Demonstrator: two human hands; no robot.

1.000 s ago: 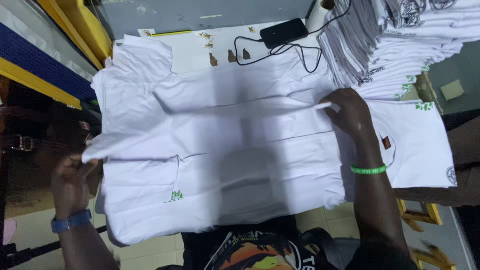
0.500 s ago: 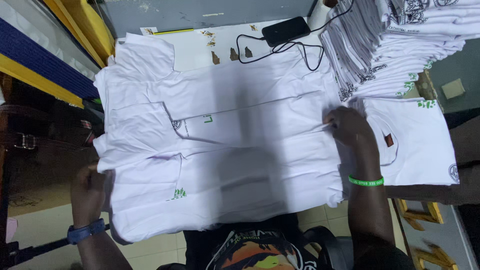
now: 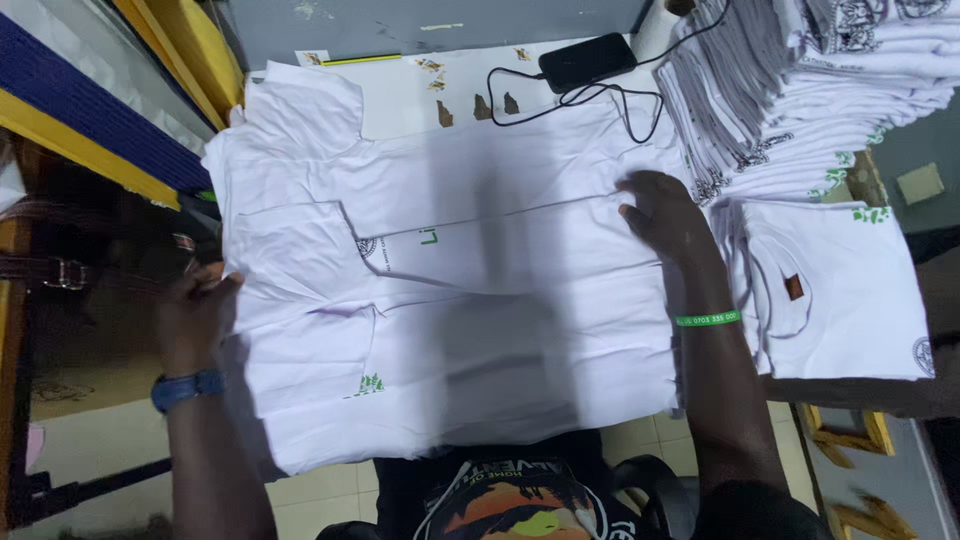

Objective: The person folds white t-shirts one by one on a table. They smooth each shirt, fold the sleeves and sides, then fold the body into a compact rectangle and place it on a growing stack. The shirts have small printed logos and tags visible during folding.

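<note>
Two bare hands work a white T-shirt (image 3: pixel 480 300) spread flat across a tabletop (image 3: pixel 400 95), seen from a camera worn on the head. The left hand (image 3: pixel 195 315), a blue band at its wrist, lies at the shirt's left edge with fingers curled loosely on the cloth; whether it pinches the fabric or merely rests there cannot be told. The right hand (image 3: pixel 665 215), above a green wristband (image 3: pixel 708 319), is spread open and pressed palm-down on the shirt's right side, gripping nothing. The garment lies over other white shirts, its upper part already turned down so that the collar and a small print face up near the middle, with a small green mark lower left.

Judging from how the cloth lies, this looks like the middle of a fold: one crease made and being smoothed, the sides not yet brought in. A further fold would call for both hands to take firm hold of an edge and carry it across without dragging the layers beneath out of line.

To the right stands a tall stack of folded shirts (image 3: pixel 800 90), with one more folded shirt (image 3: pixel 840 290) lying beside the right hand. A black phone (image 3: pixel 587 62) with a trailing cable (image 3: pixel 600 100) sits at the far edge.
</note>
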